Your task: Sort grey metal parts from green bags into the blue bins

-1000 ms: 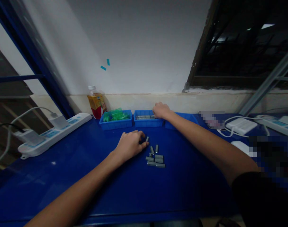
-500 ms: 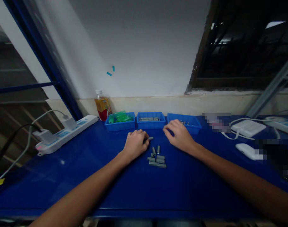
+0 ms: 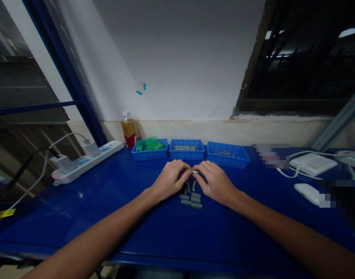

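Observation:
My left hand (image 3: 172, 176) is closed in a pinch on a short grey metal standoff (image 3: 195, 171), whose end shows between the fingertips. My right hand (image 3: 217, 180) meets it from the right, thumb and fingers closed round that end; any small part inside the pinch is hidden. On the blue table just below the hands lie several loose standoffs (image 3: 196, 197), some side by side, and two (image 3: 194, 186) pointing away from me. Behind the hands, the right blue bin (image 3: 228, 159) holds small metal pieces that look like screws.
A middle bin (image 3: 187, 154) holds metal rods, and a left bin (image 3: 149, 156) holds green plastic pieces. A drink bottle (image 3: 130, 131) stands by the wall. A power strip (image 3: 90, 161) with plugs lies left; a white adapter (image 3: 312, 164) and white case (image 3: 307, 193) lie right.
My right hand has moved left from in front of the right bin to the standoff. My left hand has shifted slightly right, and both hands now meet. The view has turned slightly.

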`<state>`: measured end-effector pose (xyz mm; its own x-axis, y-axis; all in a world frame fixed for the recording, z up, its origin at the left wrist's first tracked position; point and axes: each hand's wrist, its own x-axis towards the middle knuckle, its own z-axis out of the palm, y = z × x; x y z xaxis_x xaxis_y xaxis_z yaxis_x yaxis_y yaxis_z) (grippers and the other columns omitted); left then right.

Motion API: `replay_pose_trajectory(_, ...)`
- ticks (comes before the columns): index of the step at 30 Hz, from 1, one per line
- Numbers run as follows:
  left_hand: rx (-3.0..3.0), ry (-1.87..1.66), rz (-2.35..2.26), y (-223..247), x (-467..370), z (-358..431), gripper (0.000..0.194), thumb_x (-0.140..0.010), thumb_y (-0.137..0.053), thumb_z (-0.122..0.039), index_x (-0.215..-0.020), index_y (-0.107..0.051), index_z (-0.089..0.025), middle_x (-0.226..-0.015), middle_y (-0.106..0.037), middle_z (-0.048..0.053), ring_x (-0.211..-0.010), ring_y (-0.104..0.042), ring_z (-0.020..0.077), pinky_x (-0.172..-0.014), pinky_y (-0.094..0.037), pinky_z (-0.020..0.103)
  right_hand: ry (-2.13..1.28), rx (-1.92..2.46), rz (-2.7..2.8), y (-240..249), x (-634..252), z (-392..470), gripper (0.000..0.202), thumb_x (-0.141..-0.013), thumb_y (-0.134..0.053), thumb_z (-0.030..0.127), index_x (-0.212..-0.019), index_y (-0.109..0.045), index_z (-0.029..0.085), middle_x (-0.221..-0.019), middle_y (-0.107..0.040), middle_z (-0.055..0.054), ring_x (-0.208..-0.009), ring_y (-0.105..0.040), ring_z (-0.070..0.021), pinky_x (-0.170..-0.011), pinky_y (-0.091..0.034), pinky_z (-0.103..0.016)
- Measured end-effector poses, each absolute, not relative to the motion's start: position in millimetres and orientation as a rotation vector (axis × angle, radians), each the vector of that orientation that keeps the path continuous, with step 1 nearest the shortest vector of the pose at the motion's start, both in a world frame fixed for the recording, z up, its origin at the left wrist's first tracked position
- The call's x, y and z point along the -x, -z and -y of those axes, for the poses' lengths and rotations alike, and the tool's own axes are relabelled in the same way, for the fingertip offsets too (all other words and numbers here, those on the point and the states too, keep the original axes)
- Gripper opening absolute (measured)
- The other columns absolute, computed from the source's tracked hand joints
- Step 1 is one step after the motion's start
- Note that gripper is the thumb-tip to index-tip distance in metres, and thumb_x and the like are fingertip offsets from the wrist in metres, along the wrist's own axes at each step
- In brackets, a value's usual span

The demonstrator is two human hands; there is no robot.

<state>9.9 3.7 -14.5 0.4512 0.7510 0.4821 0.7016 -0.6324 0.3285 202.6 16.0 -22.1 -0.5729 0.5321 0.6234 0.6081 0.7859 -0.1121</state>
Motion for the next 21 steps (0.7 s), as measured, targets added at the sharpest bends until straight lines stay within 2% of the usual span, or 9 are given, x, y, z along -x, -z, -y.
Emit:
replay_pose_trajectory(2,-2.599,-0.963,-1.285,14.0,-7.7,-3.8,0.023,-0.091,-0.049,-0.034,-0.108,-0.053,-0.019,-0.097,-0.062,0.005,-0.092,-0.055,0.0184,-0.081,-0.039,0.033,0.064,0.834,2.277,23.4,-201.3,-16.8,0.016,-0.093,-0.045,0.023,-0.096,-0.059,0.017,-0.087,-0.063,-0.008,-0.083,-0.057,-0.0203,-0.076,-0.045,-0.035)
replay_pose_trajectory(4,-2.632,-0.964,-1.253,12.9,-6.6,-3.0,0.025,-0.09,-0.052,-0.033,-0.111,-0.052,-0.02,-0.1,-0.063,0.005,-0.094,-0.055,0.0184,-0.082,-0.038,0.032,0.001,0.817,2.268,24.0,-199.5,-16.6,0.017,-0.093,-0.043,0.023,-0.094,-0.06,0.018,-0.084,-0.063,-0.007,-0.081,-0.057,-0.0197,-0.074,-0.046,-0.034)
replay_pose_trajectory(9,-2.699,-0.961,-1.3,9.1,-7.7,0.3,0.021,-0.093,-0.045,-0.036,-0.098,-0.058,-0.02,-0.089,-0.065,0.003,-0.086,-0.054,0.0181,-0.077,-0.037,0.032,-0.06,0.824,2.26,24.0,-197.8,-15.1,0.02,-0.094,-0.04,0.022,-0.092,-0.06,0.018,-0.08,-0.062,-0.006,-0.079,-0.057,-0.0192,-0.073,-0.046,-0.034)
replay_pose_trajectory(14,-2.636,-0.987,-1.335,8.1,-7.4,0.1,0.025,-0.094,-0.042,-0.035,-0.089,-0.059,-0.018,-0.088,-0.066,0.003,-0.083,-0.055,0.0173,-0.076,-0.037,0.031,-0.076,0.816,2.191,22.9,-199.4,-12.3,0.017,-0.088,-0.052,0.025,-0.104,-0.054,0.019,-0.089,-0.061,-0.007,-0.084,-0.058,-0.0201,-0.076,-0.048,-0.034)
replay_pose_trajectory(19,-2.602,-0.968,-1.334,10.2,-8.5,-1.9,0.029,-0.095,-0.039,-0.037,-0.085,-0.059,-0.018,-0.083,-0.065,0.003,-0.079,-0.055,0.017,-0.075,-0.038,0.031,0.043,0.783,2.256,22.4,-197.9,-11.0,0.01,-0.089,-0.05,0.023,-0.095,-0.057,0.018,-0.089,-0.063,-0.007,-0.085,-0.058,-0.0214,-0.077,-0.046,-0.036)
replay_pose_trajectory(21,-2.573,-0.957,-1.364,10.0,-8.8,-2.2,0.029,-0.095,-0.038,-0.038,-0.09,-0.059,-0.018,-0.085,-0.065,0.003,-0.081,-0.056,0.0173,-0.076,-0.04,0.031,0.082,0.817,2.238,21.3,-198.5,-13.6,0.011,-0.09,-0.049,0.023,-0.094,-0.058,0.018,-0.088,-0.063,-0.008,-0.084,-0.058,-0.0214,-0.076,-0.046,-0.036)
